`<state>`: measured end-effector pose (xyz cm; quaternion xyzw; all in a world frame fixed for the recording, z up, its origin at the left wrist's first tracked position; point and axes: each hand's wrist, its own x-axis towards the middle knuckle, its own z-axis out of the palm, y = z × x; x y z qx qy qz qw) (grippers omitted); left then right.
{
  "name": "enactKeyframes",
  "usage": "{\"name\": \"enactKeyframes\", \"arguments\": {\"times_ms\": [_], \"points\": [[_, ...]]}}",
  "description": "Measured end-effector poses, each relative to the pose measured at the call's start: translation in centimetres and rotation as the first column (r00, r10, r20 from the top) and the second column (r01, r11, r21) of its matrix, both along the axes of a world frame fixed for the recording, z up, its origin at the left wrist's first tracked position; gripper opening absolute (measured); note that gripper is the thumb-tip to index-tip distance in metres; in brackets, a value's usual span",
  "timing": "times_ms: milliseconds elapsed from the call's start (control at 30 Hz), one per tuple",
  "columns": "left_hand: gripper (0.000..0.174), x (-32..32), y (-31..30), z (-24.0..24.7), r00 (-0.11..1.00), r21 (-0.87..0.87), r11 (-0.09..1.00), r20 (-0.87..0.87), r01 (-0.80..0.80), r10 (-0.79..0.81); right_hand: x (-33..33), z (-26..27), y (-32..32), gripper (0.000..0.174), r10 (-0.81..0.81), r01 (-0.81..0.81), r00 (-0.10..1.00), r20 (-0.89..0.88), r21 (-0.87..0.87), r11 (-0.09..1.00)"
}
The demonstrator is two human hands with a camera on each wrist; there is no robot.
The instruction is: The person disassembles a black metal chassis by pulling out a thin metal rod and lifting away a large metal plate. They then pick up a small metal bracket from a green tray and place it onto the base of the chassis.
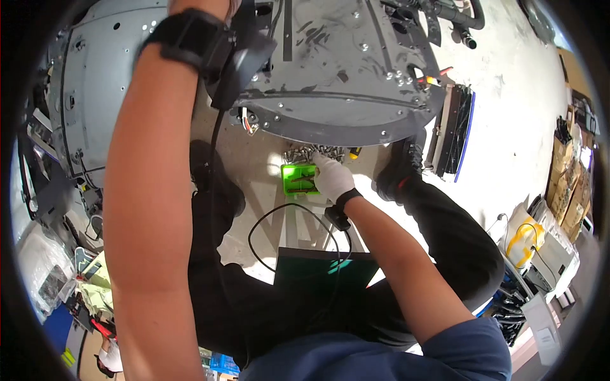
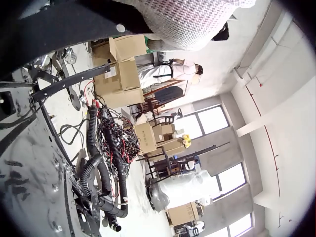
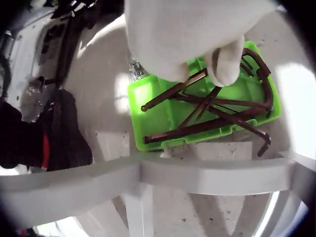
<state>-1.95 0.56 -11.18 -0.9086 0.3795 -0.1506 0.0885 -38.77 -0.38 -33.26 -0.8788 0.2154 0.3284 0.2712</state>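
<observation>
Below, the right hand (image 1: 333,179) reaches among hex keys (image 3: 177,133).

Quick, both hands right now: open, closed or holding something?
Left hand: cannot be told; too little shows.
Right hand: at the hex keys in the green tray; whether it grips one cannot be told.

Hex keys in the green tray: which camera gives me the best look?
The right wrist view: the hex keys appear large and close there, though the gloved right hand hides part of the green tray. The head view shows them only small; the left wrist view shows none.
</observation>
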Motion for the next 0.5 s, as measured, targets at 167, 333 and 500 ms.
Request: {"name": "enactKeyframes", "arguments": {"times_ms": [167, 333, 500], "points": [[0.027, -1.3, 1.7, -5.7, 0.994, -0.211, 0.976, 0.085, -0.046, 0.065, -1.0, -0.3, -2.5, 0.022, -0.42, 0.362, 0.877, 0.232, 0.255, 0.897], [0.044, -7.9, 2.1, -1.3, 0.702, -0.621, 0.467, -0.712, -0.629, -0.001, 0.5, 4.6, -3.5, 0.014, -0.984, 0.603, 0.09, -0.154, 0.794, -0.069], [0.038, -9.0, 3.7, -4.8, 0.851, -0.705, 0.592, -0.522, -0.391, -0.059, -0.8, 4.4, -3.8, 0.023, -0.954, 0.667, 0.27, -0.128, 0.739, 0.09]]}}
